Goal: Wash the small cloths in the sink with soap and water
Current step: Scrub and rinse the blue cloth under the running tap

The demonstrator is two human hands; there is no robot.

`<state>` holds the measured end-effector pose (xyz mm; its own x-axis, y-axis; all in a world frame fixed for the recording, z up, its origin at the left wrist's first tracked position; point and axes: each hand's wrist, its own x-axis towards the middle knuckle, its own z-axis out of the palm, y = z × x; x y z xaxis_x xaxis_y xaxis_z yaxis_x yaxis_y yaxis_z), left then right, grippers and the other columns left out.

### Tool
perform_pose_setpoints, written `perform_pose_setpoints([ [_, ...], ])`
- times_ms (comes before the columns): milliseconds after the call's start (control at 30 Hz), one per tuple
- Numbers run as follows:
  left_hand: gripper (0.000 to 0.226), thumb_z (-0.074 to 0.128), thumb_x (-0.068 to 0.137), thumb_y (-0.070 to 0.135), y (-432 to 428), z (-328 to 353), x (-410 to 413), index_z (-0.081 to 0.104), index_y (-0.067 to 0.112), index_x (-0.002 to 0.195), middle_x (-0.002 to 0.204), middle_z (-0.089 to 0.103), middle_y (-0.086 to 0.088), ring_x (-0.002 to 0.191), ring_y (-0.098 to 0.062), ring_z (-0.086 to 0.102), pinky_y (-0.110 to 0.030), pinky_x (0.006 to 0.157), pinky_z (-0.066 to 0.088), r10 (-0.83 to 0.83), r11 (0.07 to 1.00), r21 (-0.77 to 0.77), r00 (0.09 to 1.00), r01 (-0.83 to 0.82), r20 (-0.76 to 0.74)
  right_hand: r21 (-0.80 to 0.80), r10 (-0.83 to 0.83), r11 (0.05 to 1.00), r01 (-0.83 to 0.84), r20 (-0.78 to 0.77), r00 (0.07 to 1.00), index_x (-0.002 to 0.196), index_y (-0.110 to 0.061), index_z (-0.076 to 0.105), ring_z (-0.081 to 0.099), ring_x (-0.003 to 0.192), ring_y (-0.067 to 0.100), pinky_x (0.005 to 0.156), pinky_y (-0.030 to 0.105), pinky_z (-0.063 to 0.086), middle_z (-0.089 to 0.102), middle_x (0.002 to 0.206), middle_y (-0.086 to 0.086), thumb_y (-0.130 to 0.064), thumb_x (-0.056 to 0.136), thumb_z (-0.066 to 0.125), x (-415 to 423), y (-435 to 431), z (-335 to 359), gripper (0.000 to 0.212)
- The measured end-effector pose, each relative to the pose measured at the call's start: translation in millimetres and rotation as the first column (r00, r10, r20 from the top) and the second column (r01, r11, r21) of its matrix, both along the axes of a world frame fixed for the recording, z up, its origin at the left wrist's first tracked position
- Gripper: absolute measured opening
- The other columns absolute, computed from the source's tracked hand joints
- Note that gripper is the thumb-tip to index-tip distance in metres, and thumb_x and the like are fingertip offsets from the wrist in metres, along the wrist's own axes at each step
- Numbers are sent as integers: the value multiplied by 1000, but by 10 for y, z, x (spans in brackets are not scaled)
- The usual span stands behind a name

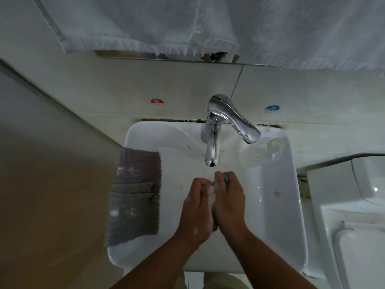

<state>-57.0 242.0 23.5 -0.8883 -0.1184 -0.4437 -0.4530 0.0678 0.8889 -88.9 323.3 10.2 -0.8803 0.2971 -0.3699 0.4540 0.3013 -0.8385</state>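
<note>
Over the white sink (277, 205), below the chrome tap (212, 142), my left hand (196, 207) and my right hand (228, 201) press together around a small soapy cloth (213, 191). Only a wet grey bit of it shows between the fingers and at the right hand's top. Suds cover both hands. No water stream is visible from the spout. Two more grey cloths (135, 197) hang over the sink's left rim, one lying on the other.
A clear glass soap dish (268, 149) sits on the sink's back right corner. White towels (208, 26) hang above, over a mirror edge. A white toilet (354, 205) stands at the right. Hot and cold stickers mark the tiled wall.
</note>
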Motion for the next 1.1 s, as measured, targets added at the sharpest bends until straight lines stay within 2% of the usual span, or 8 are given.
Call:
perform_pose_setpoints([
  [133, 14, 48, 105, 25, -141, -160, -156, 51, 23, 91, 82, 63, -1, 76, -18, 63, -39, 68, 53, 110, 992, -61, 993, -107, 43, 71, 195, 980, -186, -149, 970, 85, -26, 55, 63, 65, 5, 58, 23, 49, 64, 71, -7, -30, 102, 57, 264, -143, 69, 17],
  [300, 20, 41, 108, 31, 5, -70, 10, 54, 21, 97, 88, 65, 0, 84, -21, 66, -43, 74, 56, -22, 1000, -17, 1000, 23, 21, 21, 26, 999, -24, -103, 994, 78, -21, 54, 58, 59, 3, 58, 28, 44, 60, 64, -10, -28, 102, 57, 8, 41, -99, 25],
  [433, 17, 47, 105, 30, -154, -177, -128, 52, 20, 91, 83, 65, -1, 80, -21, 64, -37, 70, 53, 109, 991, -90, 991, -101, 82, 61, 247, 969, -239, -257, 934, 88, -21, 57, 65, 66, 6, 58, 22, 51, 65, 73, -7, -34, 102, 55, 331, -136, 17, 19],
  [567, 21, 40, 108, 28, 29, 0, 71, 53, 22, 93, 84, 62, 4, 77, -10, 62, -27, 67, 53, -21, 997, 77, 999, 17, 45, 45, 20, 999, -16, -93, 995, 79, -18, 57, 58, 59, 2, 61, 29, 42, 60, 64, -8, -30, 101, 58, -47, 81, -185, 25],
  [667, 12, 45, 105, 28, -94, -132, -79, 53, 24, 97, 89, 65, 2, 85, -18, 66, -38, 74, 57, 84, 995, -62, 995, -81, 53, 30, 156, 988, -153, -163, 974, 86, -18, 59, 63, 63, 2, 58, 22, 47, 64, 68, -9, -29, 102, 57, 226, -78, 1, 19],
  [767, 14, 47, 105, 31, -110, -80, -75, 53, 23, 95, 86, 66, 0, 84, -20, 67, -39, 73, 58, 119, 993, 6, 988, -120, 103, 85, 240, 970, -226, -225, 944, 90, -20, 59, 64, 64, 4, 57, 21, 48, 65, 70, -9, -29, 102, 57, 268, -84, -26, 16],
  [900, 17, 41, 107, 32, 26, 21, 56, 52, 23, 99, 89, 64, 2, 85, -22, 66, -47, 75, 57, -51, 998, 29, 999, 50, 14, 38, 9, 999, -7, -65, 998, 77, -21, 56, 60, 62, 5, 62, 28, 44, 63, 66, -9, -30, 101, 58, -32, 77, -145, 25],
  [1100, 13, 48, 105, 26, -101, -77, -37, 53, 20, 95, 83, 64, 0, 78, -20, 64, -36, 67, 55, 84, 996, 24, 993, -87, 85, 84, 236, 971, -223, -203, 950, 88, -18, 59, 64, 63, 4, 57, 18, 48, 65, 70, -7, -25, 102, 57, 201, -68, 51, 15],
])
